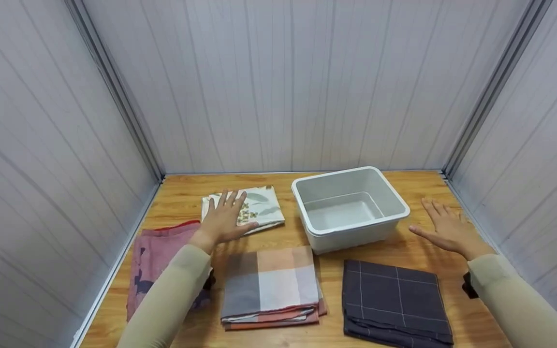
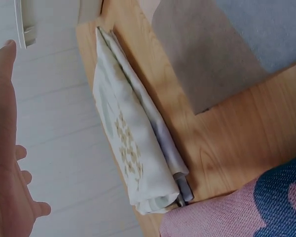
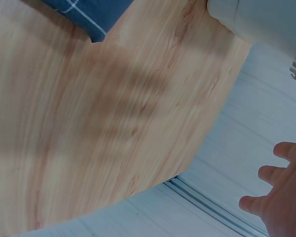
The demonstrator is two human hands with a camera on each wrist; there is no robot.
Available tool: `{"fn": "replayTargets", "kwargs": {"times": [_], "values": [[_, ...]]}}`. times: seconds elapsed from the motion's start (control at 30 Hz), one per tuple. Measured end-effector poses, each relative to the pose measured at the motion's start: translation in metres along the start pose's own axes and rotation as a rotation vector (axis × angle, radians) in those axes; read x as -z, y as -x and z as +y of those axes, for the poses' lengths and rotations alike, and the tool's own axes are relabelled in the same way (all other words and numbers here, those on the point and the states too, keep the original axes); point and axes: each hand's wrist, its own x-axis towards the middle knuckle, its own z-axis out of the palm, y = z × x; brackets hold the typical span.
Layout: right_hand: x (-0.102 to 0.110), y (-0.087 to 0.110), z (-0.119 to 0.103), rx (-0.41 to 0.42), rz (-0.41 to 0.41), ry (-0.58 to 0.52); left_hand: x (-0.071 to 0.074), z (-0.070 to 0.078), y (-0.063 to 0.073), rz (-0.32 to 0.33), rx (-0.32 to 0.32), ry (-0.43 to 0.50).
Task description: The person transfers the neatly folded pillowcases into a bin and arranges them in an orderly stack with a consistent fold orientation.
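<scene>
My left hand [image 1: 224, 220] hovers with spread fingers over a folded white cloth [image 1: 264, 205] printed with leaves and small yellow flowers; it holds nothing. In the left wrist view that white cloth [image 2: 130, 133] lies below and beside the hand. Right of the grey-white plastic basin [image 1: 351, 237], my right hand [image 1: 447, 232] is held above the table, fingers straight and apart, holding nothing. The right wrist view shows bare wood under it and a corner of the dark checked cloth [image 3: 89, 17]. The basin's inside is bare.
A folded pink cloth [image 1: 162, 256] with dark figures lies at the left, partly behind the left sleeve. In front are a folded grey, orange and white checked cloth [image 1: 273, 285] and a dark cloth with thin white lines [image 1: 394, 299]. Pale panel walls [image 1: 278, 87] enclose the wooden table [image 1: 418, 183].
</scene>
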Motion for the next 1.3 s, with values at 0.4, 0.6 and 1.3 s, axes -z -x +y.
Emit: {"fn": "replayTargets", "kwargs": {"times": [0.4,0.6,1.3], "values": [[-0.016,0.004,0.002,0.000,-0.047,-0.085,-0.013,0.008,0.003,-0.025,-0.018,0.037],[-0.020,0.007,0.002,0.007,-0.060,-0.102,-0.018,0.015,0.003,-0.026,-0.047,0.103],[-0.021,0.012,0.002,0.041,-0.072,-0.353,-0.033,0.044,0.000,-0.066,-0.173,0.472]]}}
